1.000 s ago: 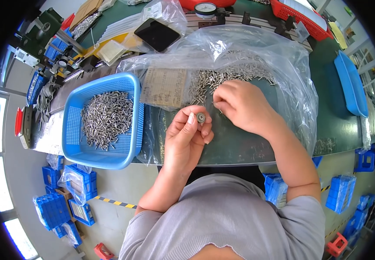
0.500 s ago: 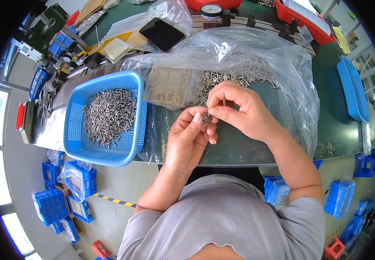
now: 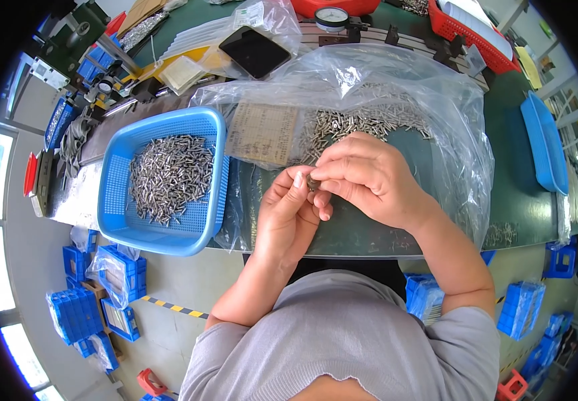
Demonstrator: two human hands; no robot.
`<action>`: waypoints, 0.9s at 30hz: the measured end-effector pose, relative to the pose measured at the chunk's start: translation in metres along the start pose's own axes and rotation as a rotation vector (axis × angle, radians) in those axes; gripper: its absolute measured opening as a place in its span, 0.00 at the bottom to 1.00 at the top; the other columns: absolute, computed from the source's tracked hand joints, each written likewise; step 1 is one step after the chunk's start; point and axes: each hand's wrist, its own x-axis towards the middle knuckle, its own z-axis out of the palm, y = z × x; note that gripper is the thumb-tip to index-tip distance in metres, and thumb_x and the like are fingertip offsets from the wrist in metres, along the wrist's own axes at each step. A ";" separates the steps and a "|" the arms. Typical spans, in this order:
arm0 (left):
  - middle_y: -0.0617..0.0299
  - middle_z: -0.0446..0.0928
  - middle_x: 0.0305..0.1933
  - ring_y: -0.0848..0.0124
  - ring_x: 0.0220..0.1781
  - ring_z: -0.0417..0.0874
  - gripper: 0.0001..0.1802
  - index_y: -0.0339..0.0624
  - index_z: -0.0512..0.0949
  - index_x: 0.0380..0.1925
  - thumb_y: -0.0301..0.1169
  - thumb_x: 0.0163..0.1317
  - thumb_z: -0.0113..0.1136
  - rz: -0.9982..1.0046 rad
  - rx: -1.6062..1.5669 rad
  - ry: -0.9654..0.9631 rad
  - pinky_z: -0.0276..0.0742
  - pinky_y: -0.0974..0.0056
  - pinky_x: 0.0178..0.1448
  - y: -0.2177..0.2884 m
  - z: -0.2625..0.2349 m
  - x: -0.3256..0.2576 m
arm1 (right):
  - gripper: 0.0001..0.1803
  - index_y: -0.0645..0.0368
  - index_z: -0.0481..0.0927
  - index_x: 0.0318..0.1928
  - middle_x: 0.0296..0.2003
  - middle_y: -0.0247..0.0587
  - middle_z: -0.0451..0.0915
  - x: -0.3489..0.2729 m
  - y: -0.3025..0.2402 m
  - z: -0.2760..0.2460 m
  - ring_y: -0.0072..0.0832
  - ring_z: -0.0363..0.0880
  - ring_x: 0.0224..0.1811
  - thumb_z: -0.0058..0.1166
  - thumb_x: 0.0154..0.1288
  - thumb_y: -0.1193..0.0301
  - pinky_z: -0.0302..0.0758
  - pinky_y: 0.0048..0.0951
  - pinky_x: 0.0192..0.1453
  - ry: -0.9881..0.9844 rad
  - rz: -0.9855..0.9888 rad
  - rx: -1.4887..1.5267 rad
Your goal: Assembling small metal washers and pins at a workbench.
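Observation:
My left hand (image 3: 287, 210) pinches a small, round, dark metal piece (image 3: 313, 182) between thumb and fingers, above the near part of the bench. My right hand (image 3: 376, 180) is closed in a pinch right against that piece. Whatever its fingertips hold is hidden. Left of my hands stands a blue plastic basket (image 3: 216, 194) with a heap of small metal pins (image 3: 172, 177) in it. Just beyond my hands, more loose metal pins (image 3: 349, 123) lie on a clear plastic bag (image 3: 452, 157). Beside them is a brown card (image 3: 261, 134) with writing, under the plastic.
A black phone (image 3: 254, 52) lies at the back, near a round dial gauge (image 3: 331, 18) on a metal rail. A red basket (image 3: 459, 30) stands at the back right, and a blue tray (image 3: 544, 144) at the right edge. Blue crates (image 3: 78, 314) stand on the floor.
My right hand has moved slightly closer onto the round metal piece, its fingers now covering more of it. My left hand keeps its grip. The whole view has shifted slightly.

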 end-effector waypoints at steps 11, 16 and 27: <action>0.63 0.73 0.31 0.75 0.28 0.69 0.14 0.38 0.74 0.42 0.38 0.67 0.53 -0.068 0.095 -0.060 0.65 0.71 0.28 0.002 0.005 -0.001 | 0.09 0.60 0.81 0.36 0.37 0.38 0.77 0.000 -0.001 -0.004 0.28 0.77 0.40 0.62 0.51 0.78 0.73 0.27 0.44 -0.034 0.206 0.213; 0.61 0.75 0.33 0.75 0.30 0.72 0.12 0.37 0.75 0.43 0.35 0.67 0.53 -0.065 0.073 -0.039 0.68 0.69 0.31 0.001 0.006 -0.001 | 0.08 0.58 0.79 0.32 0.36 0.35 0.76 0.000 -0.001 -0.008 0.27 0.76 0.39 0.63 0.49 0.77 0.72 0.27 0.44 -0.012 0.250 0.183; 0.56 0.72 0.43 0.72 0.39 0.71 0.14 0.35 0.72 0.50 0.31 0.67 0.50 0.010 0.060 -0.007 0.68 0.71 0.38 0.000 0.004 0.001 | 0.04 0.60 0.80 0.34 0.32 0.36 0.76 0.002 0.005 -0.017 0.29 0.76 0.35 0.57 0.57 0.76 0.72 0.25 0.40 0.105 0.463 0.194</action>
